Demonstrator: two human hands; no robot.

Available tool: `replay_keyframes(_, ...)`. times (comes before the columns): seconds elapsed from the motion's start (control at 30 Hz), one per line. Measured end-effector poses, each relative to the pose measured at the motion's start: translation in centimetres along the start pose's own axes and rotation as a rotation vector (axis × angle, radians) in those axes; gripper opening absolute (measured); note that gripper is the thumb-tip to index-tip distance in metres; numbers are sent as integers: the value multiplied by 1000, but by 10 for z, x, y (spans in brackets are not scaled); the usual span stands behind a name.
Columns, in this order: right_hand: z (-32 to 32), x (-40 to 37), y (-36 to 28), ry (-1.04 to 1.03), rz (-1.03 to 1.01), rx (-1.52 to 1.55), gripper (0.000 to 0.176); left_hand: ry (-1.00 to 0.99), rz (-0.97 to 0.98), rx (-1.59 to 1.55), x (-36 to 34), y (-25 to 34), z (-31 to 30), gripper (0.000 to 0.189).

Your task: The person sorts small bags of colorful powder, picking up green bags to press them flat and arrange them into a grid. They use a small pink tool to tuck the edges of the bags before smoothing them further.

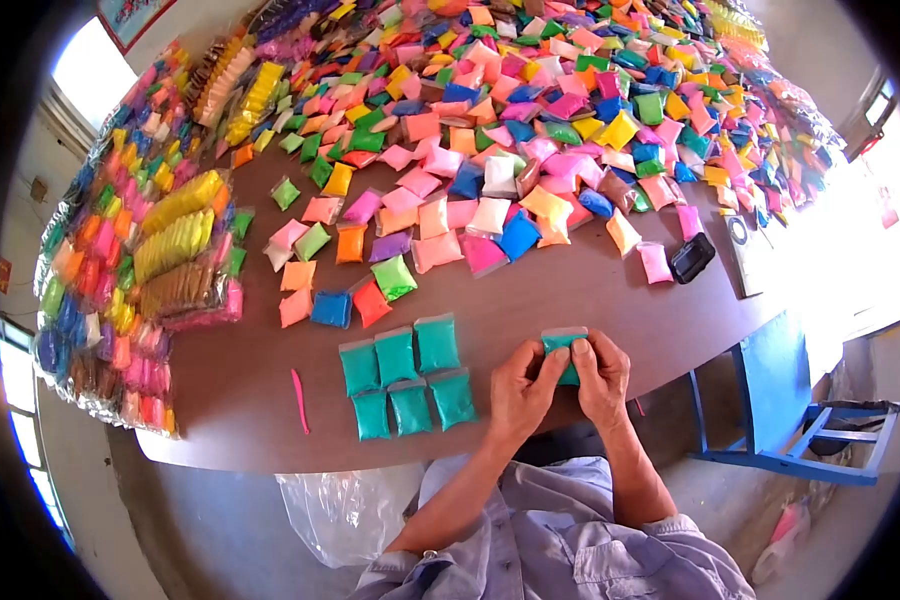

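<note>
Between my two hands is a small teal packet (pixel 564 338) in clear plastic, held at the table's front edge. My left hand (pixel 522 390) grips its left side, thumb pressed on the face. Gripping the right side, my right hand (pixel 602 378) has its thumb close to the other one. The packet's lower part is partly hidden by the thumbs. To the left of my hands, several similar teal packets (pixel 410 408) lie flat in two rows on the brown table (pixel 240 400). A thin pink plastic tool (pixel 300 402) rests farther left.
A large heap of coloured packets (pixel 530 110) covers the back of the table. Stacked bagged packets (pixel 185 240) line the left side. A black plastic case (pixel 692 258) lies at right, near a white box (pixel 742 255). A blue chair (pixel 780 390) stands right; a clear bag (pixel 340 510) hangs below the front edge.
</note>
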State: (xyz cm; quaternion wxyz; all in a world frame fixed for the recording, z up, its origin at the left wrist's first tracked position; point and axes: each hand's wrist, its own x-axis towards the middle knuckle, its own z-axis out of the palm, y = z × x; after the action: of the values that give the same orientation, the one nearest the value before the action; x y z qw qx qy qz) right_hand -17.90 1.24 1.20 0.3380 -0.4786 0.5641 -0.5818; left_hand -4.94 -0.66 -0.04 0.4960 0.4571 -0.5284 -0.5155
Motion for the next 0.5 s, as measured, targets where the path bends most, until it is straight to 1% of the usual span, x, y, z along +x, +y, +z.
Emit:
replay_keyframes(0.03,-1,0,-1,5,-1,-2,20,-6,-15,-69,0,2,1,28)
replay_keyframes(0.13,-1,0,-4,23,-3,-36,19,0,-54,-153,-1,18,4,29)
replay_keyframes(0.17,-1,0,-1,11,4,-24,20,-7,-53,-154,0,15,4,29)
replay_keyframes(0.23,0,-1,1,5,9,-14,21,39,-48,-119,0,6,4,25)
replay_keyframes(0.3,0,0,0,-10,-41,-56,25,40,-28,-65,0,4,1,24)
replay_keyframes(0.43,1,1,1,-32,-31,-45,27,33,-1,68,-1,1,-5,23)
replay_keyframes(0.5,2,2,-5,-13,-41,-52,27,24,-16,21,0,3,-3,24)
